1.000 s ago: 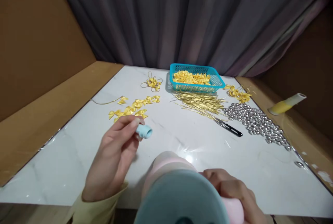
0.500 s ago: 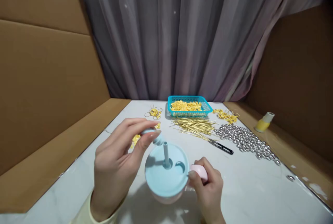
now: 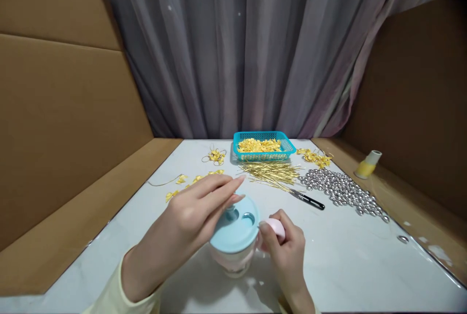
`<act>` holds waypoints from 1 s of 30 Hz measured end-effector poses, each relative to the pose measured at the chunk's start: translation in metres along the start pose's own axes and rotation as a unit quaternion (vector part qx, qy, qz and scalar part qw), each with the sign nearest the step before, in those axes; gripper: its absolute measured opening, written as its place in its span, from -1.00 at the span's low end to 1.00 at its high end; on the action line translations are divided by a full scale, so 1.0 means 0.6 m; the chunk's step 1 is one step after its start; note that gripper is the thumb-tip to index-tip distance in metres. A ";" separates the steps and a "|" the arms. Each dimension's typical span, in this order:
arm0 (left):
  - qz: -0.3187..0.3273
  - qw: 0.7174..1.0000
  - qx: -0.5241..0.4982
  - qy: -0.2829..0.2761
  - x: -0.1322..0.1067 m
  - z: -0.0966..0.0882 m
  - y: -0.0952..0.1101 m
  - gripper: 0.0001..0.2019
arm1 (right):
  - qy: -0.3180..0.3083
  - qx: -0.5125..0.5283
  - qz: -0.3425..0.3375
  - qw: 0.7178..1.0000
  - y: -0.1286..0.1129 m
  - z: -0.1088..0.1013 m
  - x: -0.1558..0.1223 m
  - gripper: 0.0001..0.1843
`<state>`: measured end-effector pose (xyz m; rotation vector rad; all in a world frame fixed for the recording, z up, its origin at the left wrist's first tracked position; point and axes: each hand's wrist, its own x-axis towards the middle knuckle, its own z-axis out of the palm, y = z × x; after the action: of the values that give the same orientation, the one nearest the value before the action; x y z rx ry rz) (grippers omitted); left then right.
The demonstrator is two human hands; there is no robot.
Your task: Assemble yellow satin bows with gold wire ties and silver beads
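Observation:
A cup [image 3: 233,260] with a pale pink, see-through body and a light blue lid [image 3: 237,236] is in front of me on the table. My right hand [image 3: 286,243] is wrapped round its pink handle [image 3: 276,229]. Over the lid, my left hand [image 3: 193,212] has its fingers closed at the top of the straw. The small light blue straw cap it was pinching is now mostly hidden under those fingers, as is most of the straw. A round opening [image 3: 248,218] shows in the lid beside the straw hole.
A blue basket [image 3: 264,157] of yellow petals stands at the back. Before it lie gold wires [image 3: 272,173] and black-handled snips [image 3: 310,200]. Silver beads [image 3: 343,190] spread on the right, near a yellow-and-white spool [image 3: 368,165]. Yellow flower pieces [image 3: 217,157] lie at the back left.
My left hand has moved right and its fingers have come over the straw top with the cap. The cup sits slightly more upright in view; my right hand keeps its handle.

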<state>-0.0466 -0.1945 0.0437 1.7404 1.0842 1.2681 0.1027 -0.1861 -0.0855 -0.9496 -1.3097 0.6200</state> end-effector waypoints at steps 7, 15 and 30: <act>0.147 0.964 0.209 -0.077 -0.013 -0.003 -0.015 -0.57 | 0.000 -0.002 -0.009 1.000 -0.006 0.000 0.004 -0.61; 0.133 0.956 0.251 -0.074 -0.023 -0.006 -0.029 -0.57 | -0.006 0.014 0.009 1.000 -0.004 0.001 0.004 -0.62; 0.185 0.952 0.245 0.019 -0.015 0.015 -0.027 -0.69 | -0.013 0.030 0.029 0.999 0.010 0.001 0.003 -0.61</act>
<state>-0.0426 -0.1968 0.0234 2.3908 1.2047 1.3304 0.1030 -0.1813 -0.0894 -0.9359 -1.2821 0.7154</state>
